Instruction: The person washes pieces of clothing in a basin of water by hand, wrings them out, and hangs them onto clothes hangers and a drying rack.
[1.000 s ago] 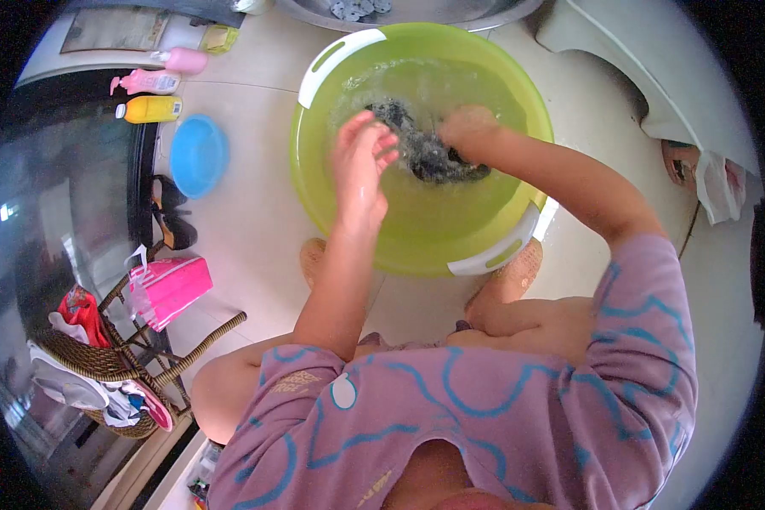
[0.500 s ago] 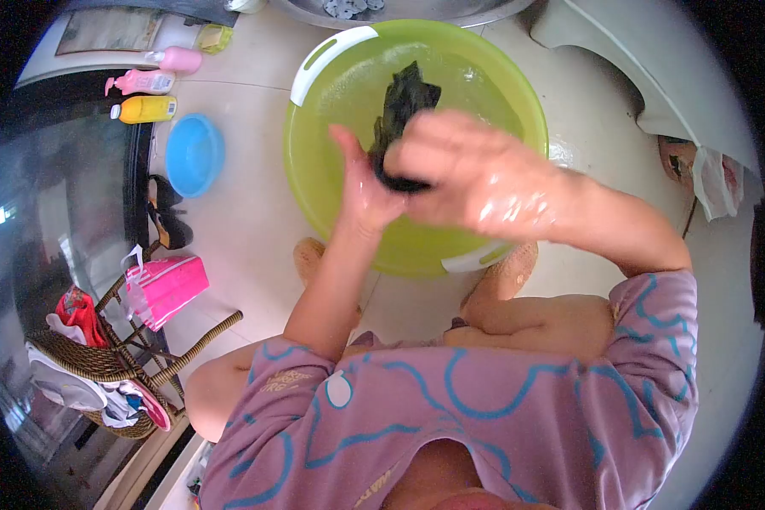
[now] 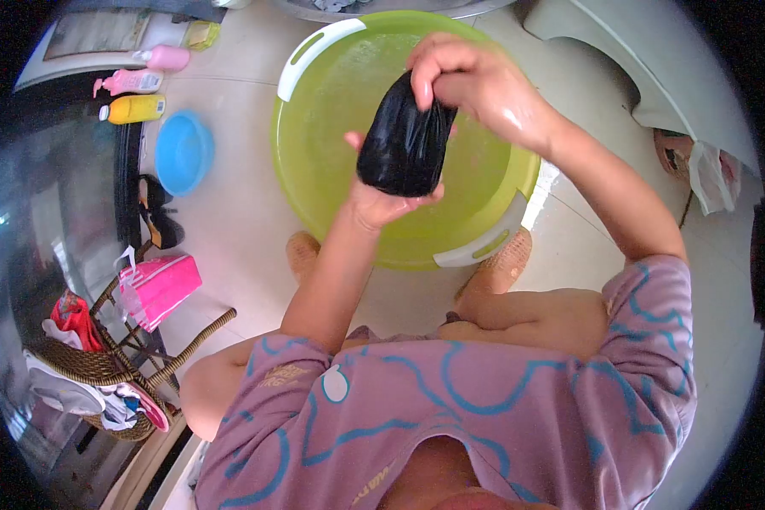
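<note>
A wet, shiny black cloth point(image 3: 404, 140), sock-like in shape, hangs over the green basin point(image 3: 302, 183). My right hand point(image 3: 476, 85) pinches its upper end between thumb and fingers, and its skin is wet. Under the cloth's lower part is my left hand point(image 3: 382, 206), palm side up, bearing it; the thumb pokes out on the left while most of its fingers are hidden by the cloth. Cloudy water with some foam point(image 3: 357, 76) fills the basin below both hands.
Behind the basin stands a metal bowl point(image 3: 416, 13) with fabric in it. On the left are a blue basin point(image 3: 184, 153), a yellow bottle point(image 3: 136, 109), pink pump bottles point(image 3: 132, 82), black shoes point(image 3: 157, 212), a pink bag point(image 3: 166, 289) and a wicker chair point(image 3: 85, 361) with clothes.
The bunched black cloth is now spread out smooth over my left hand. My right hand has moved up and away from the left, to the cloth's upper end.
</note>
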Action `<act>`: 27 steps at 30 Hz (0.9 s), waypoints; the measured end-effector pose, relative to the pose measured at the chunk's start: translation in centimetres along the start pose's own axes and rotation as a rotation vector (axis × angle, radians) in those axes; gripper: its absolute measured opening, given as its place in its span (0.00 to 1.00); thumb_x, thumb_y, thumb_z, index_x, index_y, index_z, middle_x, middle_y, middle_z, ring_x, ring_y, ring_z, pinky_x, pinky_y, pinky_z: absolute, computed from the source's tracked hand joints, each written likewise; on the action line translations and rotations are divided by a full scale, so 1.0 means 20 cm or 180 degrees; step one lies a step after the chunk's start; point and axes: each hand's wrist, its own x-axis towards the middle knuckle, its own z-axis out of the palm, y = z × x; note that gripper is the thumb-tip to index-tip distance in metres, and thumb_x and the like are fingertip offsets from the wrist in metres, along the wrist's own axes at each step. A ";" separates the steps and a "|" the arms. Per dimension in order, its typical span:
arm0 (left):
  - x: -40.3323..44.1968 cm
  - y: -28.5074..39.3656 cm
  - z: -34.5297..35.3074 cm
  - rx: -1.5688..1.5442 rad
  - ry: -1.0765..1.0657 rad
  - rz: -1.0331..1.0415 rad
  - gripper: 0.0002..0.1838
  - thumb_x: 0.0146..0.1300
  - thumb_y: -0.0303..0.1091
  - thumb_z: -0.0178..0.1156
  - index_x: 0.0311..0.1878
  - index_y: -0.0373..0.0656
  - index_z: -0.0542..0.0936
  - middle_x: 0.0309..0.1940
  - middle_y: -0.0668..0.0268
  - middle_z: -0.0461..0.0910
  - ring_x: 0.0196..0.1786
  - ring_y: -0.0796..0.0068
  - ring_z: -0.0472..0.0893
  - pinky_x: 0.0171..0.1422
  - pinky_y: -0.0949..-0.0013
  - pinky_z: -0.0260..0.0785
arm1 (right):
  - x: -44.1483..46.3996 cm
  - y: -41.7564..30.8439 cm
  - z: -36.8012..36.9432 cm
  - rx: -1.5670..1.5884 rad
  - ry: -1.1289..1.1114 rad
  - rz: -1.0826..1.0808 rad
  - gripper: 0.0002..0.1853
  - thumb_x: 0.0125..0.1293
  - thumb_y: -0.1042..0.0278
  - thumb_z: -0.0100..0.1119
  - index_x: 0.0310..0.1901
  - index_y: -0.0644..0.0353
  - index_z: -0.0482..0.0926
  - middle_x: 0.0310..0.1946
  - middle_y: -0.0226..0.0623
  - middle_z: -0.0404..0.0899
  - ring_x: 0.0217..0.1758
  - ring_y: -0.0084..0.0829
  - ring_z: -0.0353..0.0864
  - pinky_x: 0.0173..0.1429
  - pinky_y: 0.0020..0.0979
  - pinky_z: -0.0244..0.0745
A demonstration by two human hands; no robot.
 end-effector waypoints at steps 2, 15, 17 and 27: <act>0.04 0.00 -0.01 -0.0379 -0.0488 -0.0510 0.59 0.39 0.69 0.69 0.71 0.44 0.59 0.57 0.60 0.73 0.43 0.59 0.79 0.45 0.55 0.76 | 0.04 0.17 -0.02 0.0176 -0.0046 0.0458 0.09 0.59 0.76 0.50 0.27 0.57 0.80 0.23 0.25 0.75 0.26 0.20 0.75 0.22 0.24 0.69; 0.10 -0.08 0.05 -0.2084 -0.0356 -0.0189 0.34 0.60 0.56 0.61 0.63 0.43 0.71 0.56 0.61 0.76 0.64 0.61 0.71 0.78 0.40 0.45 | 0.00 0.50 0.03 0.3771 -0.0857 0.1451 0.39 0.66 0.34 0.50 0.71 0.51 0.60 0.58 0.41 0.72 0.58 0.33 0.74 0.67 0.38 0.71; 0.12 -0.15 0.06 -0.2024 -0.0300 -0.0188 0.38 0.54 0.55 0.67 0.62 0.42 0.70 0.50 0.63 0.76 0.57 0.64 0.74 0.76 0.46 0.55 | 0.05 0.47 0.05 0.3594 -0.0900 0.1300 0.33 0.67 0.43 0.55 0.69 0.50 0.63 0.52 0.39 0.75 0.50 0.31 0.79 0.61 0.33 0.76; 0.06 0.06 0.09 0.0851 0.0333 -0.0205 0.43 0.50 0.55 0.73 0.61 0.38 0.66 0.44 0.64 0.73 0.46 0.70 0.73 0.49 0.68 0.70 | 0.24 0.21 0.05 0.1423 -0.0433 0.0997 0.20 0.61 0.70 0.57 0.56 0.52 0.77 0.32 0.27 0.72 0.31 0.18 0.73 0.34 0.21 0.73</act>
